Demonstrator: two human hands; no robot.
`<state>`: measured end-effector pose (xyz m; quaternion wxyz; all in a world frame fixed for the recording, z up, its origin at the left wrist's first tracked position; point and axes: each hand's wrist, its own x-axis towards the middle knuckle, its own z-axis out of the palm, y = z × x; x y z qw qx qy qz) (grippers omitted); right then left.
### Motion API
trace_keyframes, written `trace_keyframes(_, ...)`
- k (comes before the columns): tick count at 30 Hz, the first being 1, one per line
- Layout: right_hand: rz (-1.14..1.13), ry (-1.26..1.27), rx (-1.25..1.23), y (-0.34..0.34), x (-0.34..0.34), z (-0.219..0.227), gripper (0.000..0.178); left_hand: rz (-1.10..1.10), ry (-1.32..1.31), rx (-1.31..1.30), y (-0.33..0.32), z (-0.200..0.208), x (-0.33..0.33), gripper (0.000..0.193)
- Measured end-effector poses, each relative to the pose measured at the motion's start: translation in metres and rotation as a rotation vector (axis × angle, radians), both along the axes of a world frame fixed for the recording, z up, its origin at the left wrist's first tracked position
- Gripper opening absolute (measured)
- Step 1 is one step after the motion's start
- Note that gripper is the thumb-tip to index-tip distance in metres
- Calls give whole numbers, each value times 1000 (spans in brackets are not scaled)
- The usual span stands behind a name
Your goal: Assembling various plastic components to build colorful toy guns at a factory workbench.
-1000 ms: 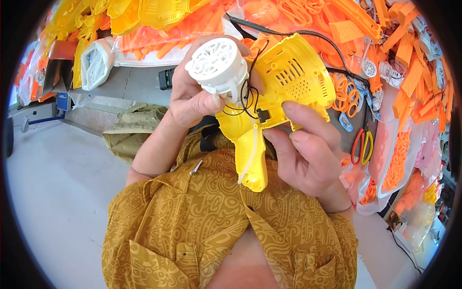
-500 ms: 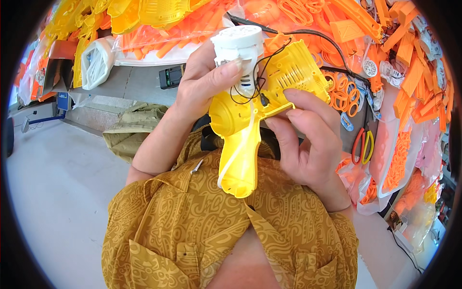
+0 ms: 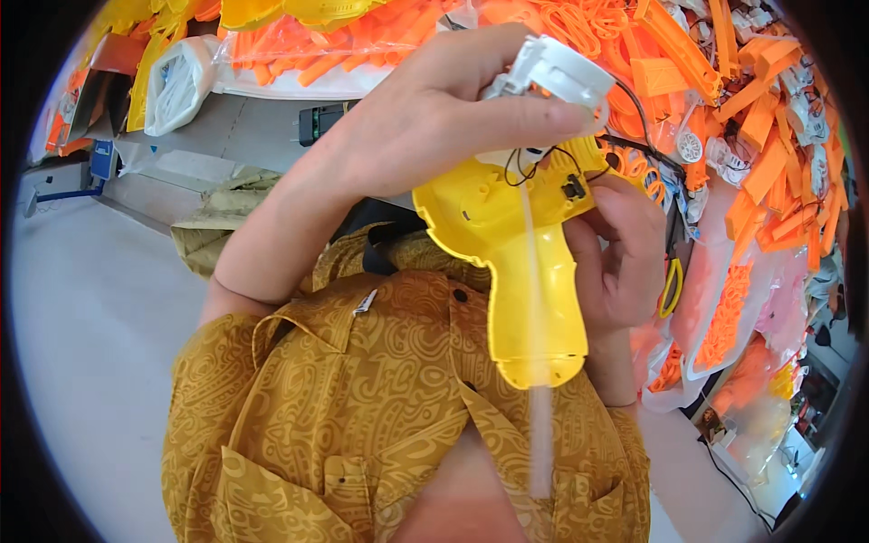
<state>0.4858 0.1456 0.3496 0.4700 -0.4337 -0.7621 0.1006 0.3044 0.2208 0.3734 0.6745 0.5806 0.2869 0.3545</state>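
My left hand point(image 3: 444, 118) is closed around a white round plastic unit point(image 3: 563, 74), thumb in front and fingers behind. My right hand point(image 3: 629, 258) grips a yellow pistol-shaped shell half point(image 3: 563, 294) by its right side, fingers curled and their tips partly hidden. The shell's hollow inside faces up, its handle pointing toward my chest. Inside it sit a small black switch point(image 3: 573, 187) and thin dark wires. The white unit is above the shell's wide end, tilted to the right. A pale tube point(image 3: 540, 434), smeared by motion, runs down the handle and hangs past its lower end.
Piles of orange plastic parts point(image 3: 778, 154) cover the bench at the back and right. Yellow shells point(image 3: 335, 9) lie at the far left, near a white bag point(image 3: 181, 86). A yellow tool handle point(image 3: 671, 288) and a tub of small orange pieces point(image 3: 724, 317) are right of my hand.
The white unit has gone up and right, tilting over. The shell has shifted right and turned. The pale tube, which lay inside the handle, now extends beyond its end.
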Motion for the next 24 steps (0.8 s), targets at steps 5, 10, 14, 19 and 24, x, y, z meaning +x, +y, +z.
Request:
trace_keyframes(5, -35, 29, -39, -3, 8, -6, 40, -107, 93, -110, 10, 26, 3, 29)
trace_keyframes(10, -33, 76, -74, -3, 6, -6, 40, -5, 199, 85, 8, 12, 7, 28)
trace_keyframes(14, -47, 45, -94, 0, 3, -2, 38, -19, 137, 86, 9, 10, 3, 28)
trace_keyframes(19, 2, 37, -11, 5, -2, -7, 35, 103, -14, 170, 5, -2, 5, 26)
trace_keyframes(24, 22, 97, -6, 8, -6, -13, 37, 92, -22, 82, 4, -1, 1, 27)
